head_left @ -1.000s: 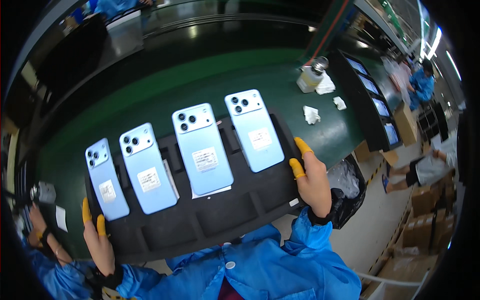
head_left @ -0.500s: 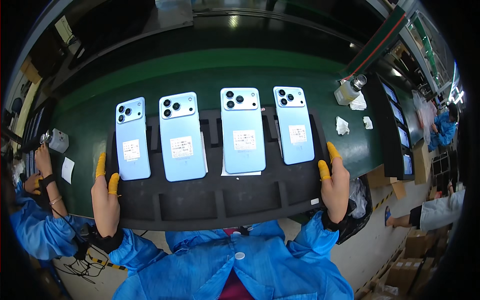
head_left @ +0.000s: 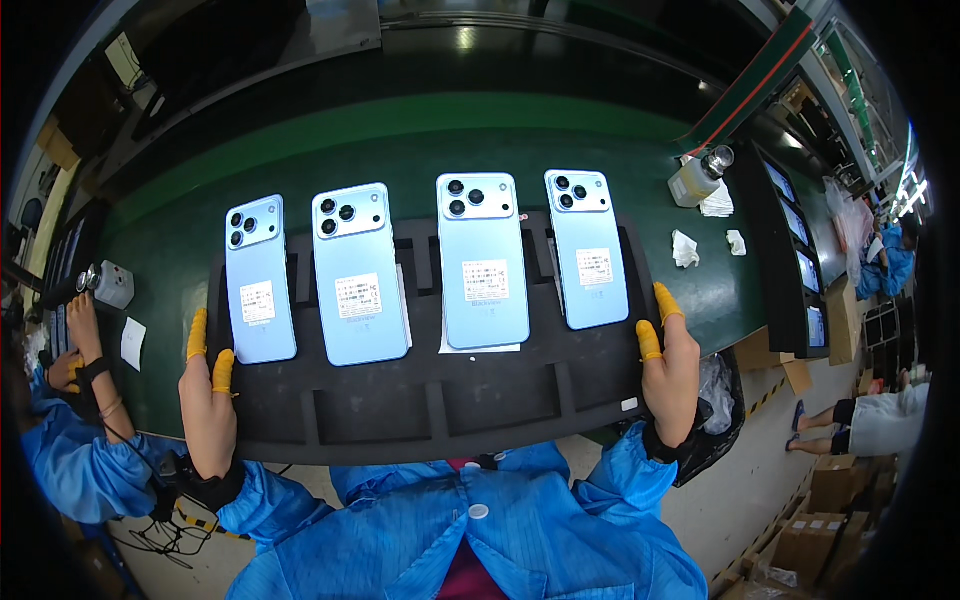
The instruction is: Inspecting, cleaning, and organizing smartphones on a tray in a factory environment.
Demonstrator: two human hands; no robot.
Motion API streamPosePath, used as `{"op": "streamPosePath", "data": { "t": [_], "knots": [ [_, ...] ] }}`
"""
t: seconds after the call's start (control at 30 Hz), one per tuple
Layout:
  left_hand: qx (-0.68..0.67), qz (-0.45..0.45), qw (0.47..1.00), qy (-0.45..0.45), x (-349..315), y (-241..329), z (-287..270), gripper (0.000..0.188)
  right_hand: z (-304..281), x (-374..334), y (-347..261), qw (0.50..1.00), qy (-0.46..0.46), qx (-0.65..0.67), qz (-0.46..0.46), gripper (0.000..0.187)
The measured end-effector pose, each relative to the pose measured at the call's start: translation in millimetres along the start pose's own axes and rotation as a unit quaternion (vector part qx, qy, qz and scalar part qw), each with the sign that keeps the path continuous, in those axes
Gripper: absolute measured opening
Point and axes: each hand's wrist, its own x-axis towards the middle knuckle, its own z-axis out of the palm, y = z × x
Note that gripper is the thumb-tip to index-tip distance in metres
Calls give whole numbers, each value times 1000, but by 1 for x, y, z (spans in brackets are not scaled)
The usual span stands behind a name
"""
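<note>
Compared with half a second ago, the left hand (head_left: 208, 415), the left end of the black tray (head_left: 370, 412) and the leftmost phone (head_left: 260, 290) have shifted slightly left; the right hand (head_left: 668, 375) has barely moved. Four light-blue phones lie back up across the tray's far side, long axes running near to far, camera ends far. From the left hand they lie right and far, the leftmost phone closest; from the right hand they lie left and far, the rightmost phone (head_left: 587, 235) closest. Each bears a white sticker (head_left: 486, 280) with small dark print, too fine to read reliably; no brand can be told. White paper (head_left: 480, 349) shows under the third phone from the left.

Both hands, thumbs and forefingers in yellow covers, grip the tray's ends; fingers underneath are hidden. Whether the tray touches the green bench (head_left: 360, 155) cannot be told.

Farther right stand a bottle (head_left: 692, 185), crumpled tissue (head_left: 685, 249) and a black rack (head_left: 806, 240) with lit screens. At left, a co-worker's hand (head_left: 83, 330) is near another bottle (head_left: 115, 285).
</note>
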Motion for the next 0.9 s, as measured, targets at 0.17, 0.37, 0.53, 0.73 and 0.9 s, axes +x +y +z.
{"op": "streamPosePath", "data": {
  "t": [0.17,0.37,0.53,0.73,0.9],
  "knots": [
    [-18,-37,999,-19,0,3,-1,22,2,0,2,1000,6,-2,-10,35],
    [-14,-11,1000,-18,0,-6,0,28,-1,-1,0,999,-11,-18,28,28],
    [-3,-34,999,-22,0,2,-2,23,-1,-2,1,999,-18,-20,33,23],
    [-5,-30,999,-18,0,0,-1,23,0,-1,2,999,-12,-19,32,18],
    [-7,-52,998,-33,1,3,-2,24,-1,0,0,999,-17,-17,40,16]
  ]
}}
